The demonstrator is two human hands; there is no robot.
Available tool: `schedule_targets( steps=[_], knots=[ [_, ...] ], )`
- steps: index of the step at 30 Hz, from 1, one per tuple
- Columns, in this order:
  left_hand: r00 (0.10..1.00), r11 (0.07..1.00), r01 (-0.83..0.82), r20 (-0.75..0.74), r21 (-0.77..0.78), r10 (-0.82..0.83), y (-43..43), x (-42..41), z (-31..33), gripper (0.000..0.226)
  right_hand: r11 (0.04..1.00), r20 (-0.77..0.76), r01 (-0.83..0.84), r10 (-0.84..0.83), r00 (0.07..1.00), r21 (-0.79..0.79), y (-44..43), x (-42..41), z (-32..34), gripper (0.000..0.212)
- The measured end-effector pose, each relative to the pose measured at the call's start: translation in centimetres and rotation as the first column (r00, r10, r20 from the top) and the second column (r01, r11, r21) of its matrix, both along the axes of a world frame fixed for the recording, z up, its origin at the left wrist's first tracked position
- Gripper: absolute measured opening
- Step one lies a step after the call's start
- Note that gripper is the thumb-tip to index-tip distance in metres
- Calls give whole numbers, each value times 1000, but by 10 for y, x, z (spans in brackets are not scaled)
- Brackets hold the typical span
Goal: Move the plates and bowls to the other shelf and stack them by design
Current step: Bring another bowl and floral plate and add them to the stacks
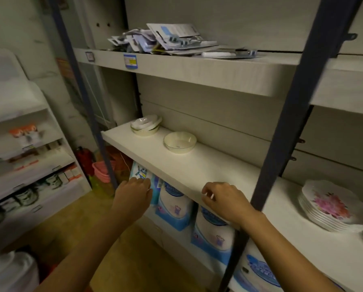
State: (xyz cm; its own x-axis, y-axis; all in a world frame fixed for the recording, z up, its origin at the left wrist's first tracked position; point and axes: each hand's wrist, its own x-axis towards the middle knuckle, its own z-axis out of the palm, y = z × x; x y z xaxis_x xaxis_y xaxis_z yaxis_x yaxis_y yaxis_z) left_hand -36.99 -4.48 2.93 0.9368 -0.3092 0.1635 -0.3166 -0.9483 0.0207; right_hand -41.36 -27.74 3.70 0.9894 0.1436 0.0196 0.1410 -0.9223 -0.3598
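A stack of cream bowls point(145, 125) sits at the far left of the middle white shelf point(197, 167), leaning a little. A single cream bowl point(180, 142) stands upright just right of it. Past the dark upright post point(286, 114), a stack of scalloped plates with a pink flower print point(333, 205) rests on the adjoining shelf section. My left hand point(134, 194) hovers below the shelf's front edge, fingers loosely curled, holding nothing. My right hand point(222, 200) is at the shelf's front edge, fingers bent and apart, with nothing in it.
The top shelf point(176, 68) carries a heap of blister-packed goods point(165, 39). Blue and white packages point(174, 207) stand under the middle shelf. A second shelving unit with boxed items point(28, 161) is at the left, a pink basket point(101, 170) on the floor between.
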Motion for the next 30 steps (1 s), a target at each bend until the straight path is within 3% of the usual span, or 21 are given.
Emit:
schedule_targets(
  steps=[11,19,27,30],
  knots=[
    [998,998,54,37,-27,-53,53,175,-18,26,985,-11,169,-170,985,-45,32,161,-22,30],
    [992,991,126,6,-42,-126,80,277,-21,25,938,-102,322,-335,937,-125,41,255,-37,30],
    [979,977,201,35,-74,-199,104,369,-25,28,783,-265,622,-596,758,18,46,317,-69,50],
    [971,966,238,51,-98,-234,113,404,-26,28,705,-353,705,-641,682,81,53,339,-81,45]
  ],
)
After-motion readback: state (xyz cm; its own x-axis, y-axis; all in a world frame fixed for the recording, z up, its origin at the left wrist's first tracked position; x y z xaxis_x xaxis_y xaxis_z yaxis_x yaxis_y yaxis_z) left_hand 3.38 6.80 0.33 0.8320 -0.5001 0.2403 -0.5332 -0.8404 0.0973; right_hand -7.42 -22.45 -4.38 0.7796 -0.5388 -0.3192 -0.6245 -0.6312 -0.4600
